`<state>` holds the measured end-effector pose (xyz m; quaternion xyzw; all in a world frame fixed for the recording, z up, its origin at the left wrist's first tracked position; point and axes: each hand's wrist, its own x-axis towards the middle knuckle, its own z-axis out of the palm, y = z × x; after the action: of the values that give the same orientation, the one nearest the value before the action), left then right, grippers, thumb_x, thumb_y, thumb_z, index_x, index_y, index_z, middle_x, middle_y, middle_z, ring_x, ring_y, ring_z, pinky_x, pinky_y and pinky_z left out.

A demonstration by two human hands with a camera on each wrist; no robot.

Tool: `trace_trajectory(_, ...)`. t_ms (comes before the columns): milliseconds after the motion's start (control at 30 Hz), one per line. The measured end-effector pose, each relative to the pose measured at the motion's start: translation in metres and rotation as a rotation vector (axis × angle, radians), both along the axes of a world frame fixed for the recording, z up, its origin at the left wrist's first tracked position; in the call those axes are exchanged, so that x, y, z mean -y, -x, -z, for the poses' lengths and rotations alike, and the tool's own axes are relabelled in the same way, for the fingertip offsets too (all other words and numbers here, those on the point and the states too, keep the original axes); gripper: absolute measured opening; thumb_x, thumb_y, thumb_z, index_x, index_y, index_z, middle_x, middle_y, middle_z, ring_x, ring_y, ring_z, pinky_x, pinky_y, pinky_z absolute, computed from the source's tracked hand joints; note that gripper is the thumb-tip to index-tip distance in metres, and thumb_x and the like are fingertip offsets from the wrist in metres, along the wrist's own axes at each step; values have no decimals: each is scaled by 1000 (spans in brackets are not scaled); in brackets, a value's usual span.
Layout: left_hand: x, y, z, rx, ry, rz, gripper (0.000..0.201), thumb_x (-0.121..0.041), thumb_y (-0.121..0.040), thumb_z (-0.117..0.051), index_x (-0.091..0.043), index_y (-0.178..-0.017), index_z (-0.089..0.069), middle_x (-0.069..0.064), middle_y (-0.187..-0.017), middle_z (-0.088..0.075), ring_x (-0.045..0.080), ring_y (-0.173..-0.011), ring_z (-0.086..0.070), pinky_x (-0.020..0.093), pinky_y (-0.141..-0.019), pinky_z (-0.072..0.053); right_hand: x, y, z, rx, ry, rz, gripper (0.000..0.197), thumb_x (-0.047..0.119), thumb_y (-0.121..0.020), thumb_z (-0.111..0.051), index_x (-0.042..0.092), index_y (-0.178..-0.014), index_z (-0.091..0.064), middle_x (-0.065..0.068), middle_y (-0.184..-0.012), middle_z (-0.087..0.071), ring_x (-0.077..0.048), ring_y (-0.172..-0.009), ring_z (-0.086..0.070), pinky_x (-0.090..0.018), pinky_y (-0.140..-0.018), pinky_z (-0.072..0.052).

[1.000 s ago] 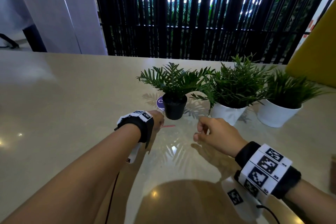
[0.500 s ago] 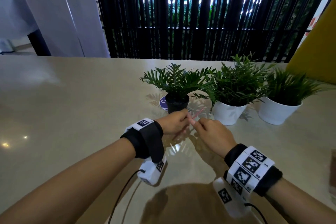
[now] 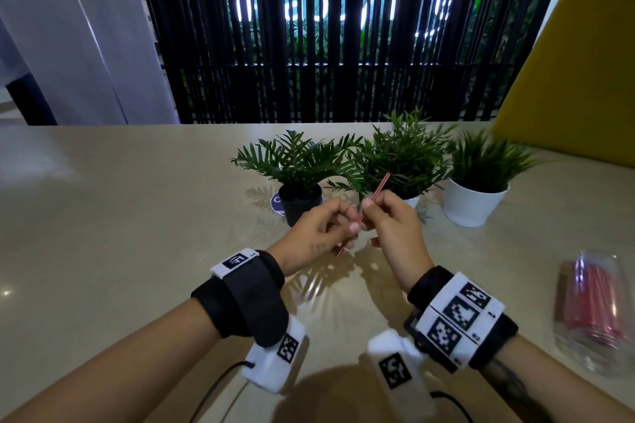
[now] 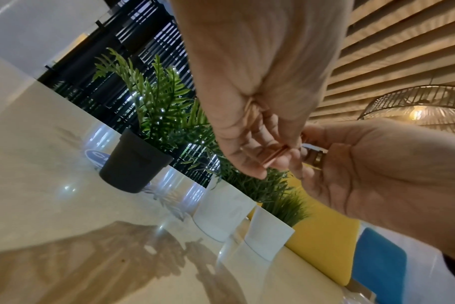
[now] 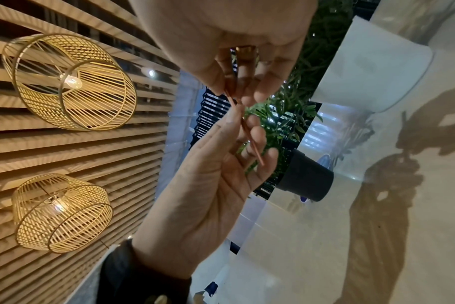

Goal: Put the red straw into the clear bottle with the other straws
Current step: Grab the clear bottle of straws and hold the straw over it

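Note:
A thin red straw (image 3: 381, 187) is held tilted above the table, its top end pointing up and right towards the plants. My left hand (image 3: 348, 233) pinches its lower part with thumb and fingers; the bottom tip sticks out below. Just above it, my right hand (image 3: 369, 213) pinches the straw's middle. The left wrist view shows the straw (image 4: 275, 155) lying across my left fingers. In the right wrist view the straw (image 5: 247, 131) runs between both hands. The clear bottle (image 3: 591, 312) lies on its side at the right, with several red straws inside.
Behind the hands stand three potted plants: a black pot (image 3: 300, 206), a half-hidden white pot (image 3: 412, 201) and another white pot (image 3: 476, 204). A blue round sticker (image 3: 276, 201) lies by the black pot. The beige table (image 3: 103, 251) stretches left; a yellow seat back (image 3: 567, 79) rises at the right.
My left hand lifted the straw off the table near the black pot. My right hand came in and took hold too, and both hands rose. The bottle has come into view.

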<state>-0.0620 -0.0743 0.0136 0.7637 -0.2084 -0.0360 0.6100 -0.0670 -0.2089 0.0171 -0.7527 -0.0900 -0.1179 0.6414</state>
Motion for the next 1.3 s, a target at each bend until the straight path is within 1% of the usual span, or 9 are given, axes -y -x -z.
trace_trajectory(167, 17, 5, -6, 18, 81, -41, 21, -5, -83, -60, -12, -90, -42, 0, -67, -60, 7, -58, -63, 21, -55, -53, 18, 12, -4, 54, 70, 41, 12, 18, -89, -49, 14, -78, -47, -12, -77, -57, -33, -76, -58, -48, -68, -50)
trace_trajectory(367, 52, 4, -6, -23, 38, 75, 31, -6, -80, -64, -9, -104, -45, 3, -84, -61, 7, -75, -61, 19, -70, -52, 53, 28, -11, 130, 153, 197, 13, 14, -86, -50, 25, -89, -56, 8, -67, -55, -26, -72, -58, -47, -71, -49)
trace_trajectory(567, 102, -7, 11, -61, -179, 249, 29, -29, -89, -53, -8, -108, -52, 7, -100, -59, 16, -96, -57, 34, -94, -46, 109, 44, -21, 179, 262, 312, 20, 13, -89, -45, 20, -99, -62, -9, -95, -64, -23, -89, -55, -39, -77, -44)
trace_trajectory(667, 146, -16, 19, 1, -281, 300, 29, -36, -88, -47, -12, -103, -52, 2, -93, -57, 14, -87, -56, 29, -85, -46, 140, 51, -20, 140, 269, 349, 20, 12, -89, -47, 20, -98, -62, -12, -101, -62, -23, -92, -55, -41, -82, -46)
trace_trajectory(867, 222, -35, 17, 609, -931, 463, 45, -16, -92, -42, -13, -137, -35, 20, -133, -49, 35, -113, -51, 45, -90, -45, 197, 70, -17, 101, 254, 424, 20, 10, -86, -51, 16, -99, -65, -5, -98, -61, -21, -97, -57, -40, -87, -48)
trace_trajectory(1000, 261, -34, 3, 940, -1134, 572, 53, 5, -83, -40, -7, -134, -41, 24, -128, -49, 38, -113, -48, 45, -75, -44, 233, 78, -16, 98, 293, 507, 22, 8, -85, -52, 14, -99, -67, -8, -100, -64, -24, -99, -58, -42, -92, -47)
trace_trajectory(1167, 304, -26, 6, 1099, -1504, 630, 57, 3, -83, -45, -9, -138, -31, 15, -152, -23, 30, -140, -18, 50, -112, -23, 254, 87, -13, 100, 310, 546, 24, 5, -83, -52, 11, -101, -67, -10, -98, -66, -23, -96, -58, -44, -90, -48)
trace_trajectory(1233, 312, -22, 9, 1109, -1406, 729, 55, 9, -81, -45, -5, -134, -39, 19, -148, -33, 35, -140, -22, 55, -113, -21, 256, 88, -13, 100, 308, 555, 23, 5, -83, -52, 11, -100, -67, -7, -95, -64, -22, -94, -58, -43, -89, -49)
trace_trajectory(1300, 317, -20, 12, 1128, -1210, 857, 41, 14, -74, -48, 4, -113, -57, 30, -124, -56, 45, -121, -47, 59, -98, -39, 257, 89, -13, 95, 307, 557, 23, 5, -83, -52, 12, -99, -67, -6, -93, -62, -22, -93, -57, -44, -87, -50)
